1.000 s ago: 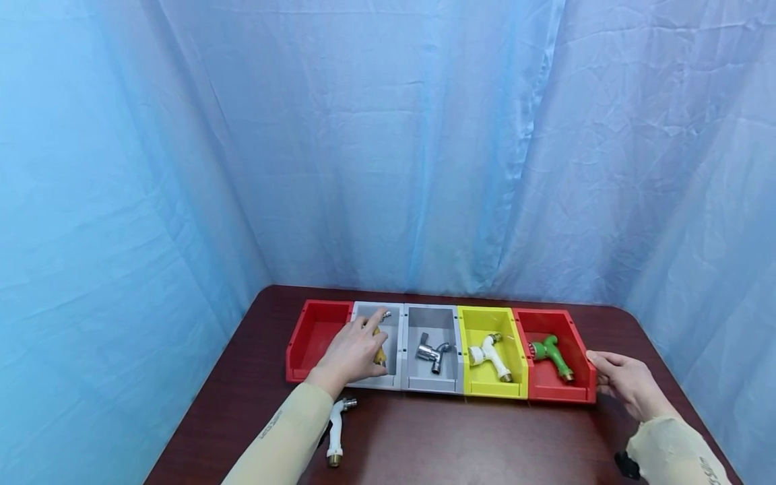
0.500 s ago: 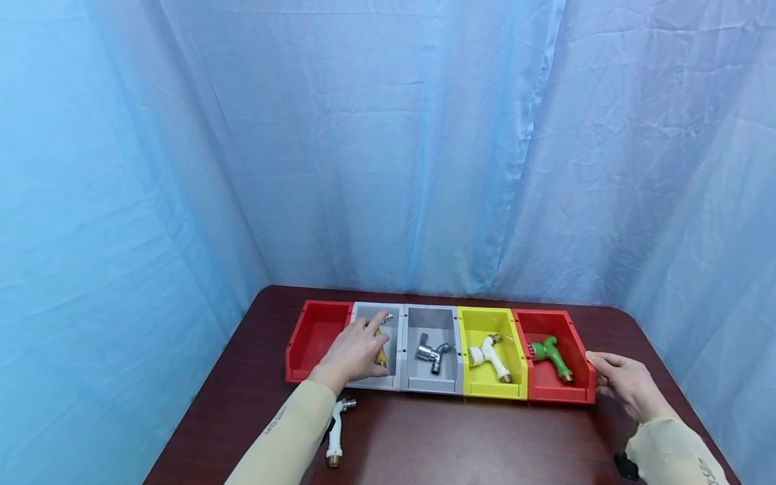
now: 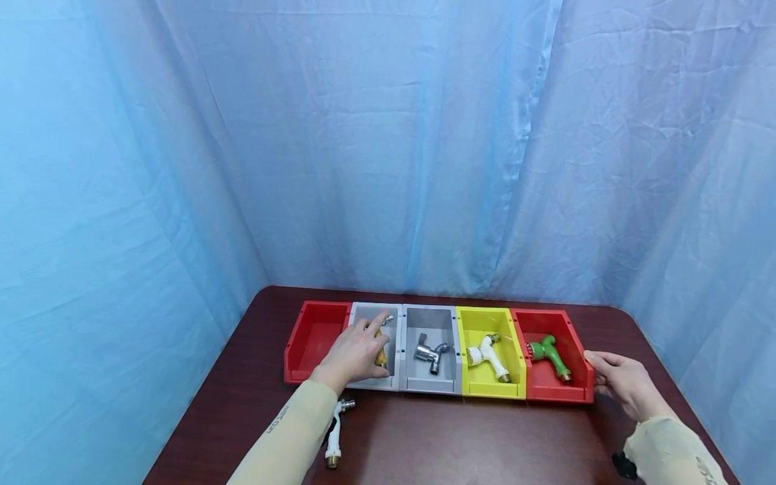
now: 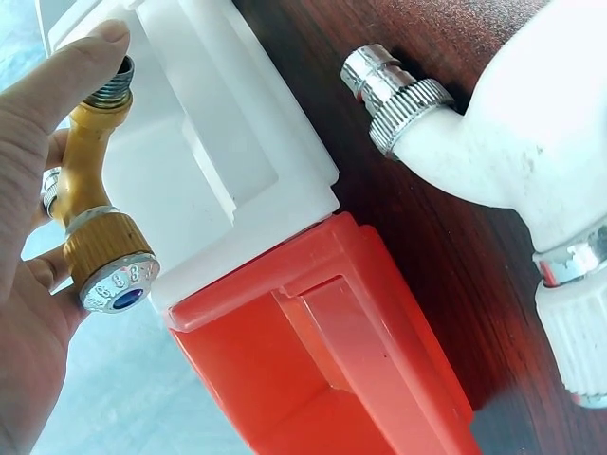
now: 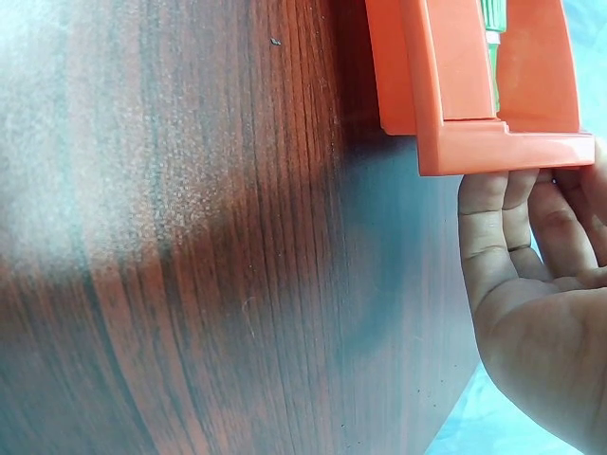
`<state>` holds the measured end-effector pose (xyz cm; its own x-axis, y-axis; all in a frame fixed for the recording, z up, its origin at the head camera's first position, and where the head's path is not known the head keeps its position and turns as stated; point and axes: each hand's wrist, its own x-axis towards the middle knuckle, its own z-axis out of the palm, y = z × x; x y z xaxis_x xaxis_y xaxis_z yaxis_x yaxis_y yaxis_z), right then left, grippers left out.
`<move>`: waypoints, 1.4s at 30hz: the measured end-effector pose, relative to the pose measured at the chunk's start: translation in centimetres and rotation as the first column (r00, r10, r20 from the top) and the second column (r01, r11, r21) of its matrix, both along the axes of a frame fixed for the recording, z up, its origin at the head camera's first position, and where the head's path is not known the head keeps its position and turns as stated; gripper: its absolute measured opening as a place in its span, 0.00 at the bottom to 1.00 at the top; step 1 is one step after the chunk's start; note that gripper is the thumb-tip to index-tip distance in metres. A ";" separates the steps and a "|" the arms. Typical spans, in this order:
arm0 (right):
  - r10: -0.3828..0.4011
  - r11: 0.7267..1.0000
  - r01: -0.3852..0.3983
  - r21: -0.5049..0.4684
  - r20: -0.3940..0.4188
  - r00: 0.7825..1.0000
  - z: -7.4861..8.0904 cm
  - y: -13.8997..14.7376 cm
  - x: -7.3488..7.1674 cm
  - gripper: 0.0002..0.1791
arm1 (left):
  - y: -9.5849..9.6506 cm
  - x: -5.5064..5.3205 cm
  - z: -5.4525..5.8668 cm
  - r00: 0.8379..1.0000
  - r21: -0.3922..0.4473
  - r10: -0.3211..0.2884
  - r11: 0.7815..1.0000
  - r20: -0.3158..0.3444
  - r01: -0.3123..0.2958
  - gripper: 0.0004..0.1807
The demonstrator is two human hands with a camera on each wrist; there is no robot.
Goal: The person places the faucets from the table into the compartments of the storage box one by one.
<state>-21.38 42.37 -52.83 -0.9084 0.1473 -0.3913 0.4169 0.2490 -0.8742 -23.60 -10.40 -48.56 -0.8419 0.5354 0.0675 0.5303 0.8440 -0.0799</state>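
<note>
My left hand (image 3: 354, 353) is at the light grey bin (image 3: 367, 310), second from the left in the row. It holds a gold faucet (image 4: 87, 166), with the thumb by the threaded end and fingers behind the body; in the head view the hand covers most of it. My right hand (image 3: 627, 384) grips the outer side wall of the rightmost red bin (image 3: 560, 393), thumb at the rim and fingers outside. A green faucet (image 3: 552, 353) lies in that bin.
A grey bin (image 3: 430, 385) contains a chrome faucet (image 3: 432, 351). Beside it, a yellow bin (image 3: 494, 389) contains a white faucet (image 3: 490, 357). Another red bin (image 3: 320, 330) ends the row at left. Nearer me, a white faucet (image 3: 335, 438) lies on the dark wooden table (image 3: 461, 438).
</note>
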 end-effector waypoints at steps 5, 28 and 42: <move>-0.002 1.000 0.002 0.015 -0.007 1.000 -0.1 -0.1 0.1 0.42 | 0.1 -0.1 -0.2 1.000 0.001 0.006 1.000 0.024 -0.006 0.38; 0.009 1.000 -0.009 0.011 -0.005 1.000 -0.1 -0.1 0.3 0.42 | 0.1 -0.2 -0.5 0.998 0.012 0.003 1.000 0.069 -0.004 0.37; 0.004 1.000 -0.004 0.008 -0.018 1.000 -0.2 -0.2 0.4 0.41 | 0.2 -0.2 -0.6 0.995 0.022 0.016 1.000 0.098 -0.018 0.38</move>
<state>-21.00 42.21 -53.02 -0.9160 0.1467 -0.3733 0.3997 0.2573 -0.8798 -23.83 -10.23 -49.14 -0.8540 0.5203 -0.0034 0.5203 0.8539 -0.0092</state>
